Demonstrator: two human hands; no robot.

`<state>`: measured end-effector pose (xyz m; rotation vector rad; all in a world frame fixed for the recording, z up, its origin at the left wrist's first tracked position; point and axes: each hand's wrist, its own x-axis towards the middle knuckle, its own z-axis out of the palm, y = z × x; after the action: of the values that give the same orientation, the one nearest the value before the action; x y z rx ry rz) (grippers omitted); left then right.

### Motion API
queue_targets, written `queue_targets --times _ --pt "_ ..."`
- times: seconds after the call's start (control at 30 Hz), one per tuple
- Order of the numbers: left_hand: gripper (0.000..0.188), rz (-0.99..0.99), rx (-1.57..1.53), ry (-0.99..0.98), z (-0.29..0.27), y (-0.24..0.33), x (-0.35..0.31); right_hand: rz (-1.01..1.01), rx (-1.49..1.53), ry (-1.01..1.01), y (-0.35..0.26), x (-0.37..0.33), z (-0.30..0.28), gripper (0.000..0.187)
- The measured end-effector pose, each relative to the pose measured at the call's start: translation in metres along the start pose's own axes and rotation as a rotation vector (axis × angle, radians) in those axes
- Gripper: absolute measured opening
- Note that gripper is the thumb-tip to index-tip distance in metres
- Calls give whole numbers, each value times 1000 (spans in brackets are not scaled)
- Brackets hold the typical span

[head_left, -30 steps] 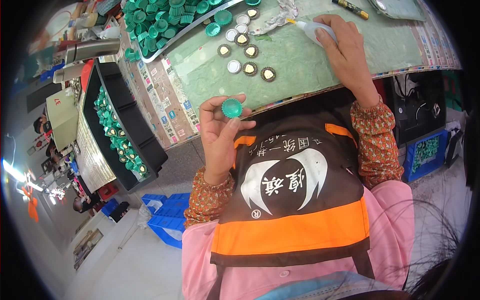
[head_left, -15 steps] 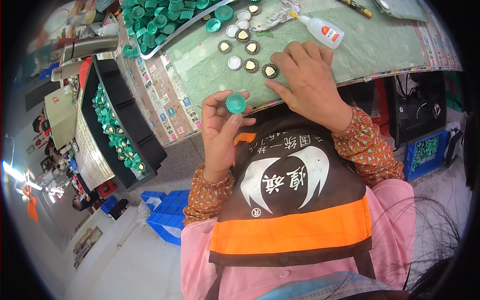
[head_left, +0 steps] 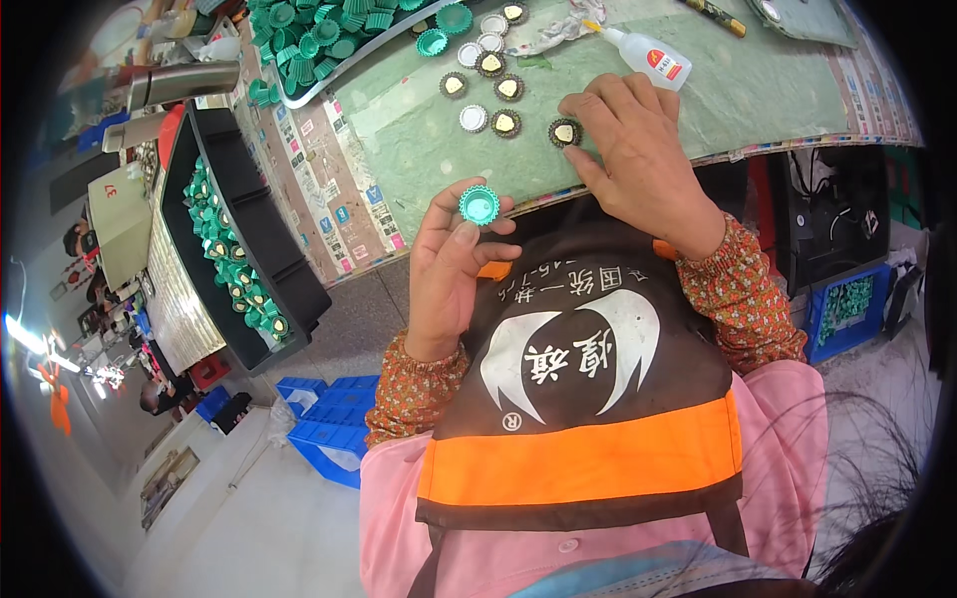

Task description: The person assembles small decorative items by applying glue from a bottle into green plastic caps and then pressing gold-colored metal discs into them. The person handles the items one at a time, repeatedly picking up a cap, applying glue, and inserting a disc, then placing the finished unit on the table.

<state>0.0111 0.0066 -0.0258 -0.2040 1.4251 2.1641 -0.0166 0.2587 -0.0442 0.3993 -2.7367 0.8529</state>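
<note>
Between the thumb and fingers of my left hand [head_left: 449,254] is a small green fluted cup [head_left: 479,205], its open side facing up, just off the table's near edge. My right hand [head_left: 638,149] reaches over the green table mat [head_left: 419,140], thumb and forefinger closed about a brown fluted disc [head_left: 565,133] with a cream inset on top. To its left lie several similar brown discs [head_left: 506,124] and a few white-faced ones [head_left: 474,119]. Two loose green cups [head_left: 432,42] are behind them.
A tray [head_left: 299,101] heaped with green cups stands at the back left. A black bin [head_left: 261,214] at the left holds filled green cups. A white squeeze bottle [head_left: 653,60] lies beyond my right hand, near a crumpled cloth [head_left: 558,32] and a marker-like stick [head_left: 713,15].
My right hand has shifted right, and the brown disc at its fingertips has moved with it, away from the others. My left hand still holds the green cup, now tilted a little differently.
</note>
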Motion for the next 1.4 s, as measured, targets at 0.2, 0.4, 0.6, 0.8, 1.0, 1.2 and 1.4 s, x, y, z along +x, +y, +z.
queue_targets --times 0.2,0.4,0.6,0.8,1.0,1.2,1.4 --pt "59 -65 -80 -13 3 5 1 -23 28 -10 -1 -1 0 32" --pt "55 -113 -190 -50 5 1 1 -149 258 -21 -33 -2 -24 33" --pt "53 -128 -154 -92 5 -4 2 -193 236 -44 -48 -6 -12 32" --pt "53 -159 -113 -80 3 -5 1 -220 197 -44 -52 -6 -13 31" --pt "51 -156 -97 -83 3 -7 0 -220 206 -26 -54 -8 -11 33" --pt "49 -145 -42 -59 7 -6 -3 -215 212 -26 -57 -10 -10 34" --pt "47 -113 33 -67 14 -6 -6 -245 169 -15 -56 -14 -3 33"
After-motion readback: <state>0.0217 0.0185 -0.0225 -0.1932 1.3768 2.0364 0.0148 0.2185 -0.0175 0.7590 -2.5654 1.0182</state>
